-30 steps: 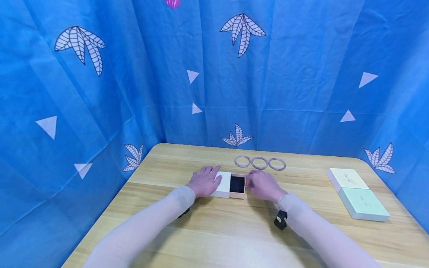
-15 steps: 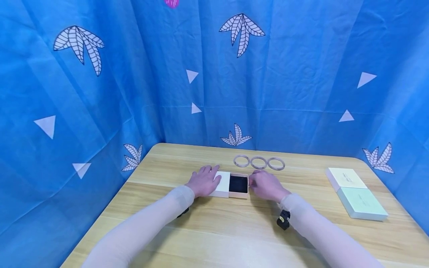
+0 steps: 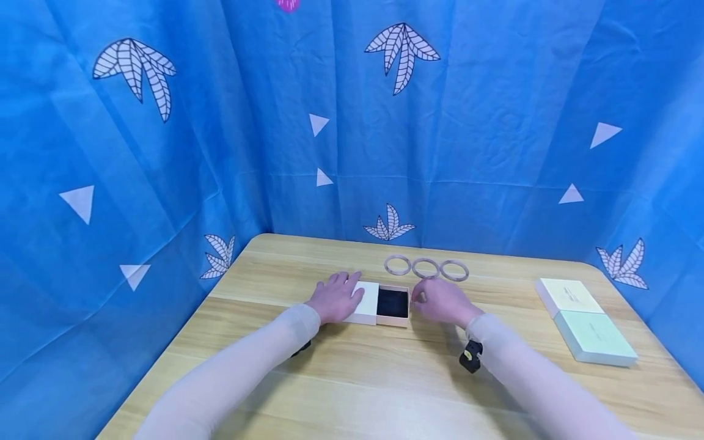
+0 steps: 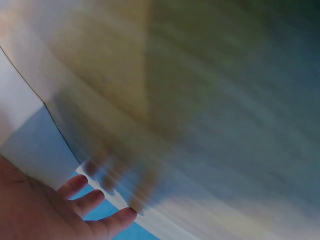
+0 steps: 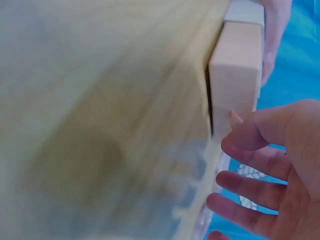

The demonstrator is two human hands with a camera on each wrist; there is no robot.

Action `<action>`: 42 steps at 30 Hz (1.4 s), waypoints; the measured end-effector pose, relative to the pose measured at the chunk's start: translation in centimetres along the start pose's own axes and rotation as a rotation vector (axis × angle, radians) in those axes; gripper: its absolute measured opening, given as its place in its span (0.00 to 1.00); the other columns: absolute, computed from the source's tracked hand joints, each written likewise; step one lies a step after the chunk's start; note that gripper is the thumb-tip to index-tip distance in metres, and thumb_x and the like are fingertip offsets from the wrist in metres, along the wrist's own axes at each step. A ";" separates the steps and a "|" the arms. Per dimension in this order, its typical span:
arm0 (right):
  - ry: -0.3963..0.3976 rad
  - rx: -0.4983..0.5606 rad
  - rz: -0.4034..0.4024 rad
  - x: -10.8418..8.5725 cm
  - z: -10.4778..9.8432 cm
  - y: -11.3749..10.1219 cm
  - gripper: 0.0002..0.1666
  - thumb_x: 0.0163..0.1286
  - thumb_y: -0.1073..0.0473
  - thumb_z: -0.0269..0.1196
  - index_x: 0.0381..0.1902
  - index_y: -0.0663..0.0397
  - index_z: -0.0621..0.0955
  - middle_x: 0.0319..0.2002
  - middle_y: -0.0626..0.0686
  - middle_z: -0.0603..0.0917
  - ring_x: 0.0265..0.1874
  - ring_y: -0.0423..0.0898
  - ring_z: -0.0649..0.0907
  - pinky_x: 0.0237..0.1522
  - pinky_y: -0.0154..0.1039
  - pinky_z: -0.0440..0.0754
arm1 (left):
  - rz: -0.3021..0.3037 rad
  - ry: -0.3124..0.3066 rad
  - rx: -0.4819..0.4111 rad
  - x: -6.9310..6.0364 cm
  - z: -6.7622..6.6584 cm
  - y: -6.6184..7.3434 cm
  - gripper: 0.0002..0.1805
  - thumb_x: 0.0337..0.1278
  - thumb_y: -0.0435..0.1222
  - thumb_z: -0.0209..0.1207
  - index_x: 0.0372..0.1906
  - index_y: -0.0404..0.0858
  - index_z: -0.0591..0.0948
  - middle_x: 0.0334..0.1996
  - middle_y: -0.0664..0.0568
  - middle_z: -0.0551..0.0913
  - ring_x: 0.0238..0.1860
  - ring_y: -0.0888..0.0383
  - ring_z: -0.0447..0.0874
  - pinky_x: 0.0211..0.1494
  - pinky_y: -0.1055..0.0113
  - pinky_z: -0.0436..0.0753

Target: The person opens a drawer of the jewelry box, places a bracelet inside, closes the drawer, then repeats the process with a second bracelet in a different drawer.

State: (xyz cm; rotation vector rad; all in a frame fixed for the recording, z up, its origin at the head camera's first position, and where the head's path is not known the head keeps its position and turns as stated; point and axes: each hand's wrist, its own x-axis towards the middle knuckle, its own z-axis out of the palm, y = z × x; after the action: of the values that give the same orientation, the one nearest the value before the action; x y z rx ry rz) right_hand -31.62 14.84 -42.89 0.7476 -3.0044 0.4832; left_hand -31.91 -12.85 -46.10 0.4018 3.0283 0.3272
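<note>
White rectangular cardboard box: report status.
Left hand on white sleeve; right hand by pink cardboard drawer, grip unclear. Drawer partly out. Three lilac rings clear of it.

The white box [image 3: 366, 300] lies flat on the table [image 3: 352, 385], its pink drawer [image 3: 393, 321] partly out

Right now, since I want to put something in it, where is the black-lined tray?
In the head view, the tray sticks out to the right from the white cover, between the left hand and the right hand.
</note>
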 end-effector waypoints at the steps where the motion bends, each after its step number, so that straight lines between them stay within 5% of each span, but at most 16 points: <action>1: -0.003 0.005 0.005 0.1 -0.3 0.0 0.07 0.64 0.57 0.68 0.39 0.47 0.89 0.44 0.49 0.89 0.48 0.53 0.87 0.53 0.53 0.82 | 0.003 0.003 0.001 0.0 0.0 0.0 0.37 0.75 0.62 0.29 0.81 0.52 0.55 0.77 0.45 0.61 0.77 0.42 0.56 0.72 0.31 0.59; 16: -0.042 -0.055 -0.126 3.0 -3.1 0.4 0.15 0.64 0.57 0.67 0.47 0.55 0.87 0.55 0.58 0.85 0.55 0.60 0.83 0.55 0.58 0.81 | -0.004 -0.029 -0.017 -0.1 -0.3 0.2 0.37 0.75 0.62 0.29 0.81 0.53 0.53 0.78 0.46 0.58 0.79 0.42 0.52 0.73 0.31 0.55; 32: -0.167 -0.088 -0.105 6.7 -3.8 0.2 0.28 0.62 0.50 0.71 0.58 0.53 0.83 0.57 0.55 0.84 0.52 0.54 0.82 0.55 0.59 0.79 | -0.006 -0.033 0.054 -0.1 -0.6 0.4 0.36 0.75 0.60 0.28 0.81 0.51 0.52 0.78 0.45 0.58 0.79 0.41 0.52 0.73 0.32 0.55; 42: -0.222 -0.095 -0.048 9.1 -3.3 0.5 0.32 0.62 0.49 0.71 0.63 0.51 0.80 0.62 0.55 0.82 0.61 0.57 0.79 0.58 0.71 0.70 | -0.004 -0.039 0.080 -0.2 -0.7 0.5 0.36 0.75 0.60 0.27 0.81 0.51 0.52 0.78 0.45 0.58 0.79 0.41 0.52 0.73 0.32 0.56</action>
State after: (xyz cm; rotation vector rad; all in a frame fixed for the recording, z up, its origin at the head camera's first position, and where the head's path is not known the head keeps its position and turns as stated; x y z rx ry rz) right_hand -40.10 12.11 -39.18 0.9208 -3.1742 0.2699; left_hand -31.66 -12.61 -45.28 0.4029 3.0108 0.1963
